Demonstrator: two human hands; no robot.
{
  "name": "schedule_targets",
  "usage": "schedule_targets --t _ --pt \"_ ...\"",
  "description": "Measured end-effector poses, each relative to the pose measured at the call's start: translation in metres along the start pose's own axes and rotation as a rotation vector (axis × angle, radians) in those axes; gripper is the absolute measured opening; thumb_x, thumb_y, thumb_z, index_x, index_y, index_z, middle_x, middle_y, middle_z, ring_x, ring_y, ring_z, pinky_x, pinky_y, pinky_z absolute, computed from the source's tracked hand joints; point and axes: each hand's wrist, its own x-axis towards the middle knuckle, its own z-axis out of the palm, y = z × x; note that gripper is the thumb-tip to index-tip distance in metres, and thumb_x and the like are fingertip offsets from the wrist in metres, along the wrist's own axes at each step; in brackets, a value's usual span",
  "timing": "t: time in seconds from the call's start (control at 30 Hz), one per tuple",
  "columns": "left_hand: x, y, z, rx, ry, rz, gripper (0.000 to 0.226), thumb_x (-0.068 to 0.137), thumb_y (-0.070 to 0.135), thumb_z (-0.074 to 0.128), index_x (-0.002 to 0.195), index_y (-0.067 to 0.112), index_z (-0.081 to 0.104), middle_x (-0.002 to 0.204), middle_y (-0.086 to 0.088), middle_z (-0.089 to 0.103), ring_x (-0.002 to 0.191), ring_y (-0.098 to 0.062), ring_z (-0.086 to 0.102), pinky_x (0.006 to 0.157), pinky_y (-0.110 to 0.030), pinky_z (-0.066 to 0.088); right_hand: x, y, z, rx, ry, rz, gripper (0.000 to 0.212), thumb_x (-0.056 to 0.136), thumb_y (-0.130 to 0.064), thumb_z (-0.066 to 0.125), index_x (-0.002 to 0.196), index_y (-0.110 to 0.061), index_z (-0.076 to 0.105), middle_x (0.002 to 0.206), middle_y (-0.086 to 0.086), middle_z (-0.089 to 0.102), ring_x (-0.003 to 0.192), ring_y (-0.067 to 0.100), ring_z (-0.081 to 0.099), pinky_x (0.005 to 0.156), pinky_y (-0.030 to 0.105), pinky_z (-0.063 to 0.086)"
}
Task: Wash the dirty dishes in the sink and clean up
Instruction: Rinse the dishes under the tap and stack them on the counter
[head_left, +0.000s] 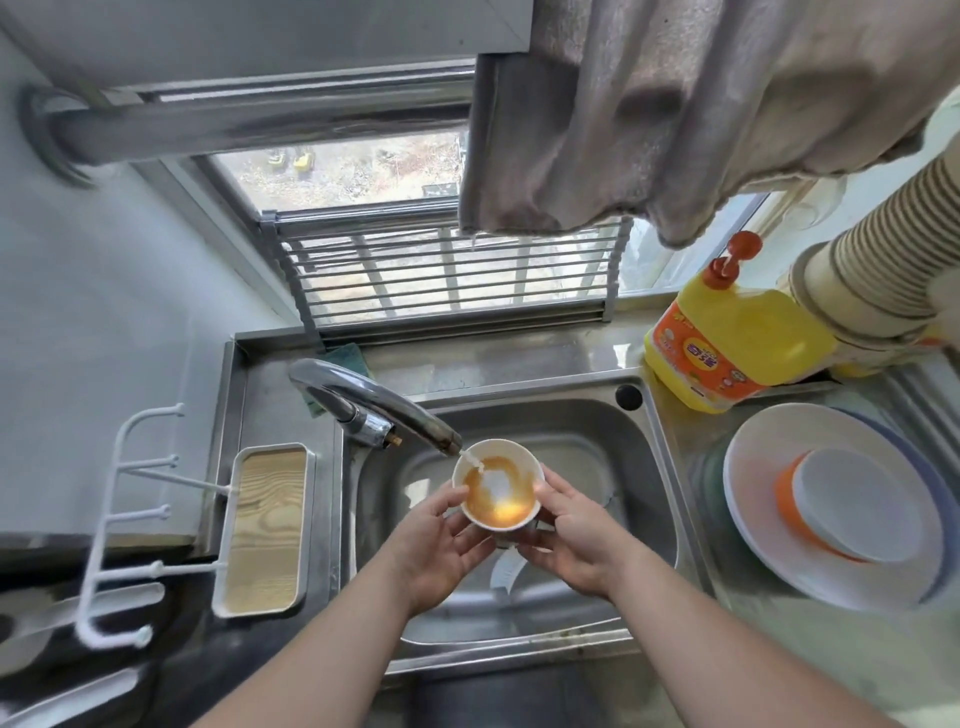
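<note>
A small white bowl (497, 486) with orange-brown residue is held over the steel sink (613, 447). My left hand (441, 540) grips its left side and my right hand (574, 535) grips its right side. Water runs from the chrome faucet (374, 402) into the bowl. Below the bowl, a white dish (506, 569) lies in the basin, partly hidden by my hands.
To the right of the sink sit stacked plates (769, 545) with an overturned orange-and-white bowl (852, 512) on them. A yellow detergent bottle (727, 338) stands behind them, next to stacked paper cups (878, 265). A wood-lined tray (265, 525) sits left, and cloths (675, 114) hang overhead.
</note>
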Motion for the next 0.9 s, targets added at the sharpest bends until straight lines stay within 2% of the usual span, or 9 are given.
schedule_targets --t 0.07,0.17,0.27,0.37,0.43,0.53,0.67,0.8,0.9 --pt "0.003 -0.004 0.002 0.022 0.002 -0.003 0.036 0.094 0.017 0.067 0.129 0.007 0.065 0.115 -0.014 0.077 0.095 -0.027 0.076 0.079 -0.039 0.06 0.0 -0.004 -0.005 -0.018 0.006 0.005 0.029 0.11 -0.033 0.049 0.131 -0.043 0.066 0.106 0.011 0.075 0.082 0.026 0.074 0.073 0.035 0.056" --pt "0.002 -0.009 0.003 0.07 -0.001 -0.007 0.027 0.093 0.007 0.067 0.119 0.002 0.066 0.105 -0.015 0.079 0.094 -0.028 0.076 0.083 -0.037 0.058 0.003 -0.004 -0.008 -0.063 0.024 0.006 0.027 0.109 -0.037 0.05 0.13 -0.039 0.067 0.104 0.009 0.076 0.078 0.025 0.074 0.082 0.038 0.051" --pt "0.006 -0.016 -0.004 0.142 -0.016 -0.002 0.03 0.092 -0.006 0.064 0.121 0.002 0.066 0.106 -0.017 0.078 0.1 -0.03 0.076 0.083 -0.035 0.06 0.006 0.004 -0.014 -0.07 0.047 0.02 0.027 0.109 -0.036 0.051 0.128 -0.034 0.07 0.115 0.011 0.076 0.1 0.033 0.072 0.095 0.044 0.053" --pt "0.016 -0.024 -0.019 0.27 -0.049 0.096 0.048 0.087 -0.013 0.071 0.132 0.005 0.064 0.126 -0.017 0.073 0.116 -0.03 0.072 0.093 -0.035 0.061 0.005 0.011 -0.02 -0.098 0.065 0.048 0.027 0.111 -0.032 0.046 0.125 -0.032 0.069 0.125 0.005 0.074 0.112 0.035 0.07 0.104 0.048 0.049" --pt "0.019 -0.028 -0.027 0.507 0.025 0.217 0.059 0.082 -0.007 0.082 0.134 0.015 0.063 0.13 -0.007 0.071 0.117 -0.023 0.07 0.095 -0.034 0.059 0.008 0.018 -0.023 -0.167 0.081 0.064 0.028 0.111 -0.03 0.045 0.133 -0.035 0.062 0.133 -0.002 0.068 0.114 0.034 0.068 0.1 0.046 0.047" --pt "0.022 -0.027 -0.036 0.99 0.263 0.43 0.063 0.072 0.013 0.092 0.126 0.03 0.062 0.121 0.01 0.066 0.105 -0.011 0.068 0.085 -0.026 0.055 0.012 0.023 -0.024 -0.29 0.103 0.065 0.038 0.109 -0.03 0.05 0.146 -0.039 0.052 0.136 -0.005 0.062 0.115 0.029 0.065 0.098 0.043 0.047" --pt "0.027 -0.024 -0.049 1.548 0.452 0.625 0.069 0.072 0.019 0.085 0.133 0.031 0.056 0.127 0.008 0.05 0.118 -0.018 0.049 0.098 -0.028 0.043 0.013 0.026 -0.022 -0.369 0.098 0.058 0.043 0.106 -0.03 0.054 0.149 -0.038 0.05 0.136 -0.004 0.062 0.104 0.021 0.063 0.097 0.042 0.048" --pt "0.028 -0.027 -0.049 1.626 0.499 0.715 0.068 0.074 0.014 0.081 0.136 0.031 0.056 0.132 0.007 0.046 0.122 -0.021 0.039 0.102 -0.034 0.045 0.01 0.024 -0.017 -0.412 0.098 0.022 0.041 0.106 -0.028 0.053 0.145 -0.039 0.051 0.129 -0.008 0.062 0.104 0.019 0.063 0.101 0.043 0.05" --pt "0.03 -0.028 -0.041 1.494 0.478 0.746 0.069 0.073 0.024 0.086 0.135 0.029 0.058 0.131 0.009 0.05 0.121 -0.019 0.041 0.104 -0.029 0.04 0.008 0.02 -0.012 -0.435 0.088 -0.015 0.04 0.105 -0.024 0.053 0.141 -0.042 0.051 0.119 -0.009 0.063 0.1 0.019 0.061 0.105 0.047 0.05"
